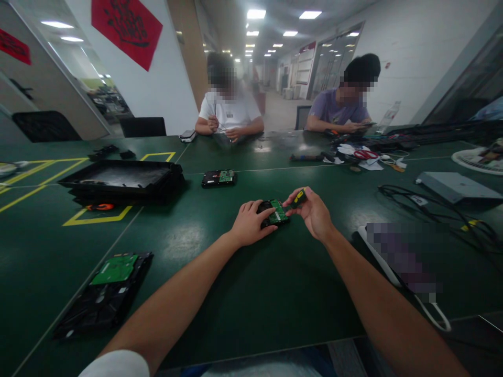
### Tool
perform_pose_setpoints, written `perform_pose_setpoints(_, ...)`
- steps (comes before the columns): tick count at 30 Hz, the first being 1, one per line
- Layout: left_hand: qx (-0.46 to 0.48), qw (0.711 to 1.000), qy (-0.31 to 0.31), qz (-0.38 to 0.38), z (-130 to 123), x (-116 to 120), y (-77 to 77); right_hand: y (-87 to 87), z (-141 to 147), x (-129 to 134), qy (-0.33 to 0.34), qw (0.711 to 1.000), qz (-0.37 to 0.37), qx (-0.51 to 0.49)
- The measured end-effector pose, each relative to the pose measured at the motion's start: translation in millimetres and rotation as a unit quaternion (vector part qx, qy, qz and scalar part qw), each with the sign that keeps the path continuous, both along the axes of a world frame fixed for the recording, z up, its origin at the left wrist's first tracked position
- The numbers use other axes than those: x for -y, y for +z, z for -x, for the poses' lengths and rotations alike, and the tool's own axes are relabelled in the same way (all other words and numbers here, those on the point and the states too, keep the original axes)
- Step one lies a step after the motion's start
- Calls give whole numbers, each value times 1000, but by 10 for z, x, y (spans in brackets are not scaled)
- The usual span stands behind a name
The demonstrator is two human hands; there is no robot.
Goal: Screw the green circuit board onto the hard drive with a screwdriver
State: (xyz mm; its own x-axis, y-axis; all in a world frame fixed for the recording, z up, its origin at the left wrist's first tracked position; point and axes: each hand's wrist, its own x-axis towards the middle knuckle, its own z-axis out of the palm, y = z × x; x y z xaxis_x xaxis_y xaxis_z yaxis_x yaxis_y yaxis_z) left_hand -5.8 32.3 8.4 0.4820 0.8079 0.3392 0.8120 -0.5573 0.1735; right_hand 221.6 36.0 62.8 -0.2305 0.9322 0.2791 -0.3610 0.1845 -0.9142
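A hard drive [280,213] with a green circuit board facing up lies flat on the green table. Across its left part rests my left hand [250,224], thumb along the near edge and fingers over the top, gripping it. My right hand [315,215] is closed around a screwdriver [299,198] with a black and yellow handle, just right of the drive. The screwdriver's tip is too small to make out. Another hard drive [219,178] sits farther back to the left. Near my left forearm is a larger-looking hard drive [108,293], board side up.
Stacked black trays [121,175] stand at the left, beside an orange-handled tool [100,207]. On the right are a power bank or phone-like item [401,256] with a cable, a grey box [459,188] and black cables [428,201]. Two people sit across the table.
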Motion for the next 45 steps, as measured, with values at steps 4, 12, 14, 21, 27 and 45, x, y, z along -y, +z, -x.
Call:
perform_pose_setpoints(4, -3, 1000, -2, 4, 1, -2, 4, 11, 13, 5, 7, 1000, 24, -9)
perform_pose_setpoints(12, -8, 1000, -1, 4, 7, -5, 3, -6, 21, 8, -6, 1000, 13, -5)
perform_pose_setpoints(14, -5, 1000, -1, 4, 8, -6, -1, -5, 17, 9, -3, 1000, 7, -3)
perform_pose_setpoints(21, -4, 1000, 1, 1, 0, 4, 3, -3, 19, 2, 18, 999, 30, -17)
perform_pose_setpoints(27, -8, 1000, 4, 0, -3, 12, 18, -7, 26, 8, 25, 999, 28, -6)
perform_pose_setpoints(45, -6, 1000, 4, -4, -3, 14, 13, 28, 25, 15, 22, 998, 36, -39)
